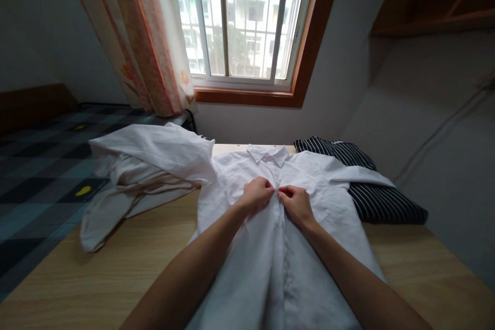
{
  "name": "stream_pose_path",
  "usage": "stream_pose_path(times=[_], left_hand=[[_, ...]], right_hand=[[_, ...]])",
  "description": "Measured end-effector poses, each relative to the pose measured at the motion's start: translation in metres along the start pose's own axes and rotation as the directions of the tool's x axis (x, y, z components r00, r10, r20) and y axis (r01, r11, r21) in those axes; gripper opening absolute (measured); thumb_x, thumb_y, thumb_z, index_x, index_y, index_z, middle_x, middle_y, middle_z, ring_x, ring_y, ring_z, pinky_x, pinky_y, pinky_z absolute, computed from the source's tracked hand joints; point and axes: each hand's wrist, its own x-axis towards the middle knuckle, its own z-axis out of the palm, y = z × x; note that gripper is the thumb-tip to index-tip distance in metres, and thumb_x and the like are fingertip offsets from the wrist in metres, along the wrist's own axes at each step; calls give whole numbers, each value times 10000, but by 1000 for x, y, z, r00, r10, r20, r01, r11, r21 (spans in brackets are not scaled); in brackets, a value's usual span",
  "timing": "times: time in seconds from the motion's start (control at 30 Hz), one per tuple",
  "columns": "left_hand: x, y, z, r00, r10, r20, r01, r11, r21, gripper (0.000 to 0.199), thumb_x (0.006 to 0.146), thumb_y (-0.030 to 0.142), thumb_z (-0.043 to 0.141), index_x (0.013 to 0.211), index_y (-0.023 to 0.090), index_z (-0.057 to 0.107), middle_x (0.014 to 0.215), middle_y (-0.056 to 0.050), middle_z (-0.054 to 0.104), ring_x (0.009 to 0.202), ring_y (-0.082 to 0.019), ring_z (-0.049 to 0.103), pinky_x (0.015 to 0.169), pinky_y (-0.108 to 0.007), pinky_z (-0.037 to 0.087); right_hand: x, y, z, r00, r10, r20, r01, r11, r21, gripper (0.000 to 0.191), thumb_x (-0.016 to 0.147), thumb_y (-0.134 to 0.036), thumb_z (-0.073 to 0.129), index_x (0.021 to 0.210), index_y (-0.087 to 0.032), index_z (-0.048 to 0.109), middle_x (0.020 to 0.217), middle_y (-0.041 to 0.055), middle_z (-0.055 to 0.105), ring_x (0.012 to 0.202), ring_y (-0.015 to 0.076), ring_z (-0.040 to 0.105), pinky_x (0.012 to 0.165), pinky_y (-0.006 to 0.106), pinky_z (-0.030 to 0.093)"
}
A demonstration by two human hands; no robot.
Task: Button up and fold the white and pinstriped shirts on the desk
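Observation:
A white button-up shirt (325,237) lies front side up on the wooden table, its collar at the far end. My left hand (258,194) pinches the shirt's front edge a little below the collar. Right beside it, my right hand (296,202) pinches the opposite front edge, fingertips almost meeting the left ones. Whether a button sits between the fingers is too small to tell. Below my hands the front placket runs down toward me in loose folds. One sleeve stretches out to the right over a black striped cloth.
Crumpled white cloth (154,149) is heaped at the table's left. The black cloth with white stripes (386,203) lies at the right by the wall. A bed with a checked cover (50,165) adjoins the wooden table (154,237). Behind are a window (247,26) and a curtain (143,36).

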Motion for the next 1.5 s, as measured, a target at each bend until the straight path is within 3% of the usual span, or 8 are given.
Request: stream_pose_path(times=[0.23, 0.43, 0.6, 0.8, 1.03, 1.2, 1.37, 1.5], left_hand=[[4, -9, 5, 998, 52, -36, -57, 985, -163, 177, 737, 233, 556, 686, 130, 691, 538, 0, 571, 534, -129, 537, 541, -212, 387], [10, -13, 8, 995, 77, -57, -89, 966, -244, 160, 722, 169, 568, 661, 116, 706, 531, 9, 559, 525, -114, 513, 518, -202, 358], [11, -11, 9, 989, 108, -103, -131, 960, -249, 167, 718, 132, 560, 658, 129, 716, 596, -9, 618, 634, -139, 573, 599, -215, 399], [8, -8, 10, 984, 44, -171, -93, 953, -288, 105, 707, 164, 599, 745, 130, 690, 705, -36, 673, 700, -160, 612, 608, -224, 422], [6, -5, 11, 968, 20, -250, -89, 959, -270, 150, 678, 93, 607, 813, 156, 620, 737, -26, 675, 713, -160, 616, 648, -234, 439], [9, -9, 14, 962, 53, -268, -143, 933, -330, 198, 685, 32, 579, 825, 170, 558, 645, 30, 610, 654, -130, 586, 622, -216, 409], [13, -13, 16, 956, 113, -270, -215, 899, -382, 218, 664, 33, 634, 773, 175, 510, 647, 59, 574, 630, -100, 562, 604, -188, 398], [11, -12, 16, 943, 186, -277, -261, 928, -265, 183, 677, 54, 636, 729, 178, 512, 674, 40, 590, 650, -112, 556, 604, -201, 386]], right_hand=[[10, -5, -6, 949, 231, 216, -297, 887, 353, 205, 648, -320, 607, 716, -149, 696, 506, -20, 583, 422, 110, 482, 384, 215, 358], [17, -14, -8, 955, 211, 209, -253, 947, 199, 137, 621, -283, 634, 656, -154, 664, 518, -17, 591, 408, 100, 481, 387, 211, 364], [14, -12, -3, 994, 90, 56, -86, 994, -69, 151, 686, -301, 611, 690, -180, 700, 594, 13, 669, 520, 159, 595, 504, 251, 425], [6, -17, 3, 993, -99, -57, 76, 947, -312, 160, 744, -280, 583, 669, -196, 697, 665, 35, 708, 657, 195, 646, 646, 283, 415], [1, -14, 6, 985, -155, -79, 119, 930, -348, 153, 751, -259, 581, 629, -204, 655, 636, 20, 678, 620, 184, 611, 627, 281, 382], [7, -7, 3, 995, -84, -60, 70, 977, -199, 152, 758, -287, 592, 685, -203, 695, 666, 23, 686, 647, 190, 615, 642, 284, 415], [13, 1, 0, 987, -121, -108, 91, 965, -246, 180, 764, -340, 614, 765, -206, 735, 931, 81, 676, 917, 254, 576, 835, 358, 435], [13, 2, 0, 989, -91, -120, 49, 948, -316, 164, 782, -330, 608, 767, -226, 733, 1122, 72, 634, 1068, 288, 508, 954, 439, 360]])
